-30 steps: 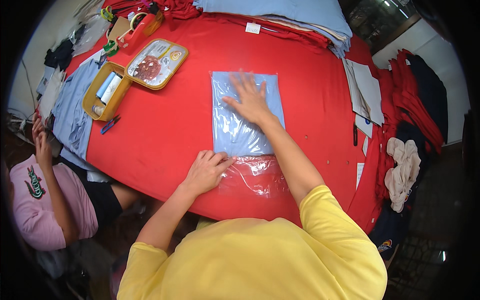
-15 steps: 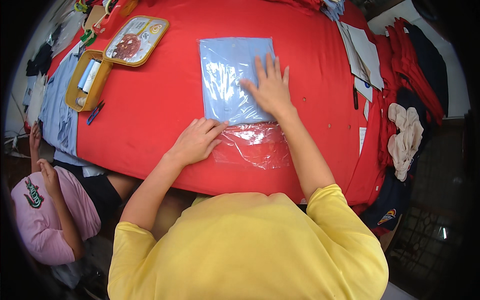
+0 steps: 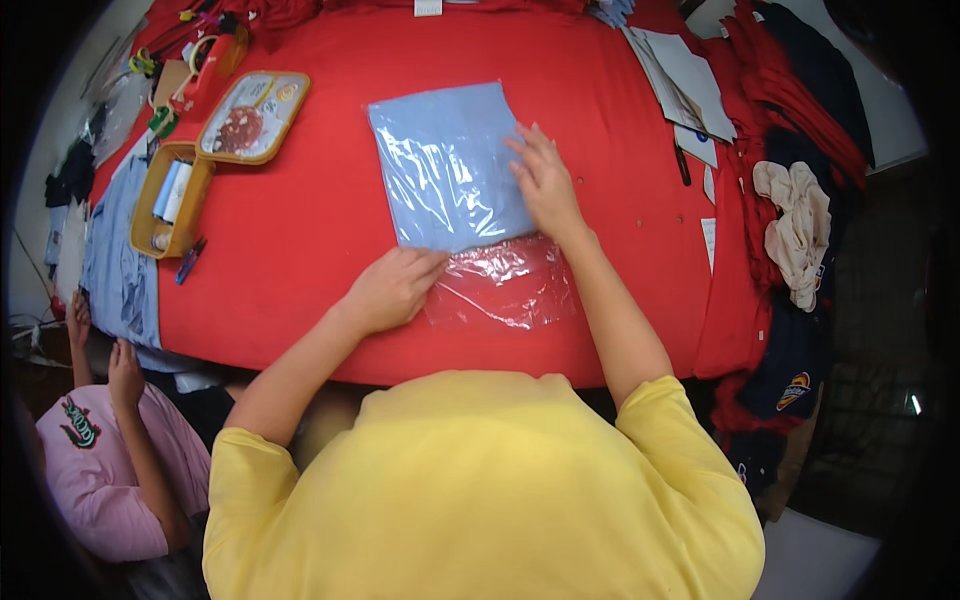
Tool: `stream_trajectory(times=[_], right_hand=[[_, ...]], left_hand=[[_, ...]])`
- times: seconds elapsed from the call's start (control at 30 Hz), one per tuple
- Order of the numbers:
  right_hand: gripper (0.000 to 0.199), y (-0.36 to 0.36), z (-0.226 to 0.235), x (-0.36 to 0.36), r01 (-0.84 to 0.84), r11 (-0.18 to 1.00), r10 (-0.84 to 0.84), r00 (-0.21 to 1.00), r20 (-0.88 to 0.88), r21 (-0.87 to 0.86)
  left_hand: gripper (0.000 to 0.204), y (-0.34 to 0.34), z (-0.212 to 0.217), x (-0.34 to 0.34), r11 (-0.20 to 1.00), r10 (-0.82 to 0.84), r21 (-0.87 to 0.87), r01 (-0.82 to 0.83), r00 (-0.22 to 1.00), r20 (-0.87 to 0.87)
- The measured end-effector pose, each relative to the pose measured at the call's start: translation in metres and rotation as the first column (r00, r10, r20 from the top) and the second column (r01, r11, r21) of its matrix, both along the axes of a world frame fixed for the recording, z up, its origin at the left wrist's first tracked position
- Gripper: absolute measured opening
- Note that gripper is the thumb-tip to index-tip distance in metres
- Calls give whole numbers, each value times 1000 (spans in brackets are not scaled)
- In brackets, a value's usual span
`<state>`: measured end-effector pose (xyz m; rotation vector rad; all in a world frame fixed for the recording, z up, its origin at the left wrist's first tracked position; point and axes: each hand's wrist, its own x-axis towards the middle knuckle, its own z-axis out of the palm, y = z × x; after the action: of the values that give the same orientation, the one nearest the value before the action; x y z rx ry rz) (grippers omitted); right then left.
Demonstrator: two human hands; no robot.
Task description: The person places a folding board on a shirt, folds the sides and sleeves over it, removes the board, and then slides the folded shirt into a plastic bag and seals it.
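A folded light blue garment [image 3: 440, 165] lies flat inside a clear plastic bag [image 3: 510, 285] on the red-covered table. The bag's loose, see-through end extends toward me past the garment. At the garment's near left corner my left hand [image 3: 398, 288] is closed, fingers together on the bag's edge. My right hand [image 3: 545, 188] rests along the right side of the bag, its fingers slightly bent and apart, the tips touching the plastic. Glare streaks cover much of the bag's surface.
A yellow tub [image 3: 172, 205] with thread spools stands left, its lid [image 3: 255, 115] beside it, blue snips [image 3: 190, 260] nearby. Blue cloth [image 3: 118, 255] hangs over the left edge. Papers [image 3: 680, 85], a black pen [image 3: 682, 163] and beige cloth [image 3: 797, 230] lie right. Another person [image 3: 110, 470] sits left.
My right hand has slid from on top of the bag to its right edge. The bag has turned slightly, its far end swinging left. The left hand stays at the near left corner.
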<state>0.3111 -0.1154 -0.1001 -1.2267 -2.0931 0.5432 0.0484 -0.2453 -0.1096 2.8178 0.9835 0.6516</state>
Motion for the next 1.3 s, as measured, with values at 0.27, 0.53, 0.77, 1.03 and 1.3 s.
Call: stream_trajectory(times=[0.27, 0.53, 0.77, 1.03, 1.3], right_hand=[[65, 34, 21, -100, -118, 939, -25, 913, 407, 322], [78, 38, 6, -133, -119, 980, 0, 801, 599, 159], [85, 46, 16, -89, 42, 969, -126, 931, 343, 243], [76, 27, -5, -38, 249, 965, -206, 917, 342, -86], [54, -79, 7, 95, 39, 998, -28, 978, 209, -53]], left_hand=[[43, -1, -4, 6, 1000, 4, 26, -7, 992, 129], [45, -37, -6, 15, 966, 241, -113, -234, 970, 46], [45, -39, -1, 15, 928, 280, -262, -264, 960, 27], [36, -28, 21, 19, 849, 247, -488, -202, 968, 30], [37, -20, 45, 14, 616, 303, -762, -200, 953, -5]])
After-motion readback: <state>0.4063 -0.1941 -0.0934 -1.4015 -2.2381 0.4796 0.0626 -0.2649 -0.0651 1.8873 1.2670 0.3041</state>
